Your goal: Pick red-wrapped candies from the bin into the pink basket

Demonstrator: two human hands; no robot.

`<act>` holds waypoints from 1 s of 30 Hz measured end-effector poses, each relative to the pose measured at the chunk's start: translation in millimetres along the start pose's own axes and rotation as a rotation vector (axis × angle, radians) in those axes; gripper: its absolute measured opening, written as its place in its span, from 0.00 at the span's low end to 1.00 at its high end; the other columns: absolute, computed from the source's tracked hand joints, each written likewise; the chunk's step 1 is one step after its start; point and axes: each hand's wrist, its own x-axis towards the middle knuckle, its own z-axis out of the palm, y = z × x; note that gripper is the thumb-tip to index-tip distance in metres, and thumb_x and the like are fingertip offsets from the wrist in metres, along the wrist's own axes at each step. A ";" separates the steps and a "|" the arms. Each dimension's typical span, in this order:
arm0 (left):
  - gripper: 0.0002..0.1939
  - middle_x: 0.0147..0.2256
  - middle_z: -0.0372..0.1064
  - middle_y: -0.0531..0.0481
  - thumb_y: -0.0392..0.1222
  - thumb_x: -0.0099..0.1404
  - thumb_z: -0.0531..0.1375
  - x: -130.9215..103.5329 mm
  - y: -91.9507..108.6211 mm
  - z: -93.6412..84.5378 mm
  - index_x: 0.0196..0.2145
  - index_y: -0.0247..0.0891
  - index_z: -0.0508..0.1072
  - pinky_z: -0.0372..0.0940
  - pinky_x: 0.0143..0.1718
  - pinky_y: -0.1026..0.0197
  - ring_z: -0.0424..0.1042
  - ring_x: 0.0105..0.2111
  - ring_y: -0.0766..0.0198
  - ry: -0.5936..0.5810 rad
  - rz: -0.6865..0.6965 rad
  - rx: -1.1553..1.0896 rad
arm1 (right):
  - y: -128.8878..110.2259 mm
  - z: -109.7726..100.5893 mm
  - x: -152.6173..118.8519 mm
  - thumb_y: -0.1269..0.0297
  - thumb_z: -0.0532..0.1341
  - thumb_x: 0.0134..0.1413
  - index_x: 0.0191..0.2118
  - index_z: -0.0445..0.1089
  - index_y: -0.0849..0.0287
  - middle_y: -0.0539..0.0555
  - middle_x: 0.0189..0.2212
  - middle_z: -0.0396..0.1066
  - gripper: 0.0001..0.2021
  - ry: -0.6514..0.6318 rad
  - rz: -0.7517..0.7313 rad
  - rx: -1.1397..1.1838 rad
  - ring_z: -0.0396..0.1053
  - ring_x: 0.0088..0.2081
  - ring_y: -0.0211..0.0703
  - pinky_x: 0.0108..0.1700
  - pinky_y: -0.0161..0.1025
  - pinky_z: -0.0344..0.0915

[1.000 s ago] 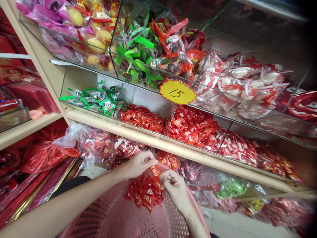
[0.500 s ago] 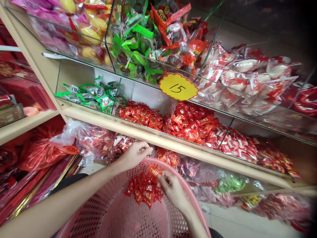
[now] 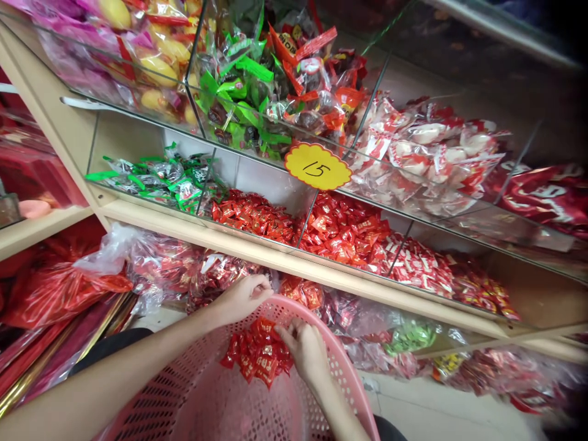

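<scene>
A pink perforated plastic basket [image 3: 342,361] stands below the shelf. Inside it, near the far wall, is a small heap of shiny red candy packets [image 3: 257,355]. My left hand [image 3: 245,297] is over the basket's far left rim, its fingers curled in and nothing visible in them. At the right side of the heap is my right hand [image 3: 301,343], thumb stretched toward the top packets and a gap between thumb and fingers. No packet is seen lifted in it.
Clear-fronted shelf bins hold red packets [image 3: 342,229], green-wrapped sweets [image 3: 177,180] and larger wrapped sweets [image 3: 425,144]. A yellow tag [image 3: 318,166] reads 15. The wooden shelf edge [image 3: 229,242] runs beyond the basket. Bagged goods [image 3: 160,257] lie beneath it; a red bag [image 3: 68,282] is at left.
The red packet that my right hand pinched above the heap is no longer held up; the thumb and fingers have parted. The view has shifted slightly, so the shelves appear further left.
</scene>
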 end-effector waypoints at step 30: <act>0.11 0.29 0.69 0.50 0.39 0.60 0.51 0.4 -9.3 -0.2 0.31 0.34 0.72 0.59 0.32 0.65 0.66 0.30 0.65 -0.019 0.029 0.043 | -31.0 -168.3 85.1 0.66 0.56 0.52 0.42 0.67 0.57 0.56 0.40 0.63 0.10 0.338 -0.357 -0.321 0.64 0.38 0.43 0.35 0.36 0.59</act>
